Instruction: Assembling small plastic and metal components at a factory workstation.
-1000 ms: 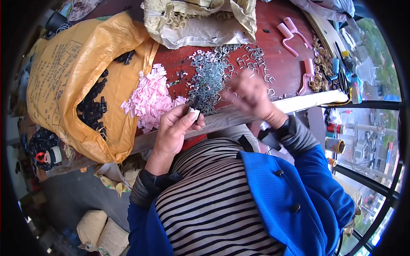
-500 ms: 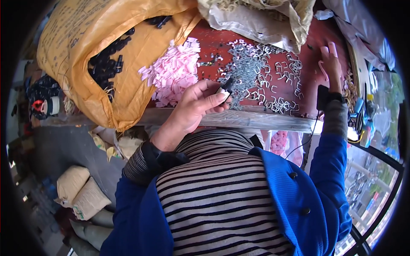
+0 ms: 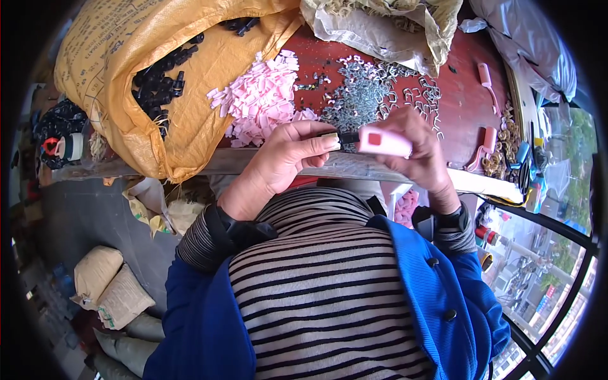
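Note:
My left hand (image 3: 278, 155) is closed on a black plastic fitting (image 3: 348, 137), with thumb and fingers pinching it near a small pale piece (image 3: 330, 136). Close by on the right, my right hand (image 3: 423, 149) grips a pink plastic handle-shaped part (image 3: 387, 143) that bears a red square. Its end meets the tip of the black fitting, or nearly so; whether they are joined I cannot tell. Both hands are held over the front edge of the red table (image 3: 465, 117). Beyond them lie a heap of pink flat pieces (image 3: 263, 95) and a pile of small grey metal parts (image 3: 358, 95).
An orange woven sack (image 3: 209, 76) with black fittings (image 3: 164, 88) lies at the left. Bent metal clips (image 3: 421, 95) are scattered right of centre. Two more pink parts, one farther back (image 3: 485, 75) and one nearer (image 3: 487, 140), lie at the right edge. A pale sack (image 3: 373, 31) stands behind.
My right hand has come from the table's far right to the middle, bringing the pink handle-shaped part to the black fitting. My left hand stays near its place, the fitting now pointing right.

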Available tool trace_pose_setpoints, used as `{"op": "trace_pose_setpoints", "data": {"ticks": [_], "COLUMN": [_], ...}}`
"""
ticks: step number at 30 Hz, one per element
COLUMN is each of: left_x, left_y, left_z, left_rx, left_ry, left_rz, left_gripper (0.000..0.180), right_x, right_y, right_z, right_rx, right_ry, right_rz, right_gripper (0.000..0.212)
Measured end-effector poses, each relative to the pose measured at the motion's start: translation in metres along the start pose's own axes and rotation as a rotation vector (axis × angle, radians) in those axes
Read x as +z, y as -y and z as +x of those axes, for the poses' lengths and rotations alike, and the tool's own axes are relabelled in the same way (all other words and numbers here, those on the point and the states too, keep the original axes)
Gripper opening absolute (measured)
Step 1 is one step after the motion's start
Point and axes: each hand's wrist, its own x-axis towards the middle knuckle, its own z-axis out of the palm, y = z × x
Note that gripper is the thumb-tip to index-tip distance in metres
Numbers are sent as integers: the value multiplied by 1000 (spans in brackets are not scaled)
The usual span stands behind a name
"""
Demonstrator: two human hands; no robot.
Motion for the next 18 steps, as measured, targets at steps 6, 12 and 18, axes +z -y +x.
{"op": "trace_pose_setpoints", "data": {"ticks": [6,12,18], "left_x": [4,4,7], "left_y": [-1,2,1], "left_z": [-8,-5,1], "left_rx": [62,20,-34], "left_ry": [7,50,6], "left_rz": [140,204,243], "left_gripper": [24,23,23], "right_x": [15,19,40], "right_y": [23,24,16], "right_z": [7,5,-3], "right_rx": [7,-17,67], "right_ry": [60,86,-4], "right_rz": [17,-25,87], "right_gripper": [38,40,41]}}
